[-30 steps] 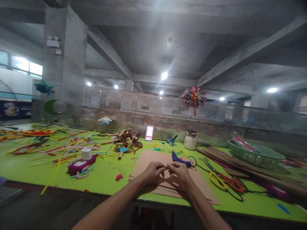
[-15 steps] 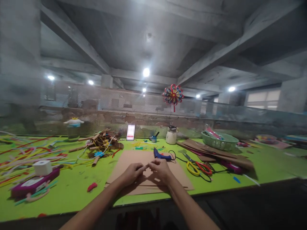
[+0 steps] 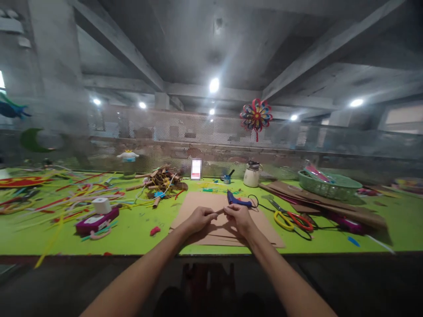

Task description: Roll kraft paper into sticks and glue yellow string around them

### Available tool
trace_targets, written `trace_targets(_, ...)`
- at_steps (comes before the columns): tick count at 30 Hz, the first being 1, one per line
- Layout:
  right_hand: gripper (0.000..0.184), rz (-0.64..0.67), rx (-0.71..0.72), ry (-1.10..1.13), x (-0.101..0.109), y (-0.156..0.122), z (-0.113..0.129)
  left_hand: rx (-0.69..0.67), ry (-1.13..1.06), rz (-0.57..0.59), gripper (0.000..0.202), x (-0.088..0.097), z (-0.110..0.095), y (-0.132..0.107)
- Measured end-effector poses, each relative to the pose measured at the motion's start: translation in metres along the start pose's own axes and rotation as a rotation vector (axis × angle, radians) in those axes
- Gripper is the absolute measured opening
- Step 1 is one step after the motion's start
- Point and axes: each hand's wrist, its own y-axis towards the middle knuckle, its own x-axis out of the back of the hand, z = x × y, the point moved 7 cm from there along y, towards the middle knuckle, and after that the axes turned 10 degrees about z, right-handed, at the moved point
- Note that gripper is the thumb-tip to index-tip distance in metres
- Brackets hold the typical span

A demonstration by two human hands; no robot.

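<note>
A thin brown strip (image 3: pixel 220 211), which looks like cardboard or paper, spans the gap between my hands. My left hand (image 3: pixel 199 219) pinches one end with thumb and fingers, and my right hand (image 3: pixel 242 218) pinches the other. Both hands are over flat brown cardboard sheets (image 3: pixel 190 204) on the green table. Just beyond my right hand lies a blue glue gun (image 3: pixel 240 201) with its nozzle pointing away. To its right are scissors with yellow handles (image 3: pixel 283 221) and a pair with orange-red handles (image 3: pixel 301 222).
Left stands a purple box (image 3: pixel 97 221) with a white cube (image 3: pixel 101 205) on it, beside scattered coloured strips. A pile of brown scraps (image 3: pixel 165 181), a white jug (image 3: pixel 251 176), folded cardboard (image 3: pixel 324 200) and a green basket (image 3: pixel 330 187) line the back. A pinwheel (image 3: pixel 257 115) hangs above.
The view has turned left and tilted down, so the table's contents sit further right and higher. My hands have moved slightly apart, and the strip between them shows more clearly.
</note>
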Motion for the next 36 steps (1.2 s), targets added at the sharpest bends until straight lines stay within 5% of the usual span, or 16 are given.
trace_targets(24, 0.03, 0.105, -0.163, 0.233, -0.003, -0.001, -0.022, 0.012, 0.11, -0.068, 0.044, -0.004, 0.006, -0.002)
trace_targets(36, 0.03, -0.014, -0.152, 0.188, 0.009, 0.003, -0.032, 0.017, 0.065, -0.041, 0.038, -0.003, 0.006, 0.001)
